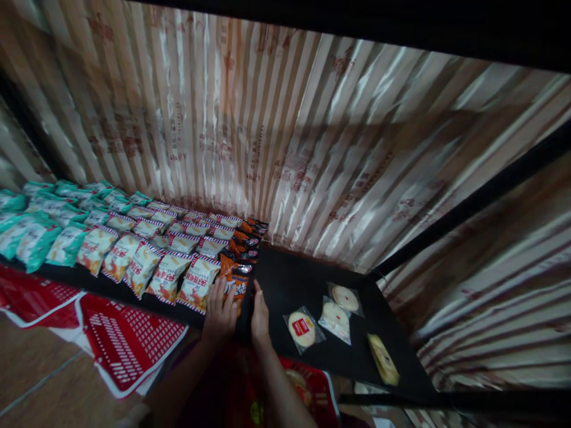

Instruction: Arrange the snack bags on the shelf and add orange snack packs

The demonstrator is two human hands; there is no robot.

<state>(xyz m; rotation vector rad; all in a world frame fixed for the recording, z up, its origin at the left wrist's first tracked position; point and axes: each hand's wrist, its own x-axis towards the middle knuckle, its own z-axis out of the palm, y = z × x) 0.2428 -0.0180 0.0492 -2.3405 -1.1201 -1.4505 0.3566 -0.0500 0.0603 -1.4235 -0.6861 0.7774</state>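
Observation:
My left hand (220,312) lies with outstretched fingers against the front orange-and-black snack bag (236,284). Just right of that bag, my right hand (259,315) stands on edge, fingers pointing away from me; a narrow dark gap seems to lie between palm and bag. More orange bags (245,244) form a column behind the front one. To their left stand rows of white snack bags (196,282) with striped edges and red print. Part of the front orange bag is hidden by my left fingers.
Teal bags (66,244) fill the left of the black shelf (285,273). Three round wrapped flat items, one a red-labelled pack (302,330), and a yellowish packet (382,359) lie at right. Red baskets (129,345) sit below. A dark post (473,202) slants behind.

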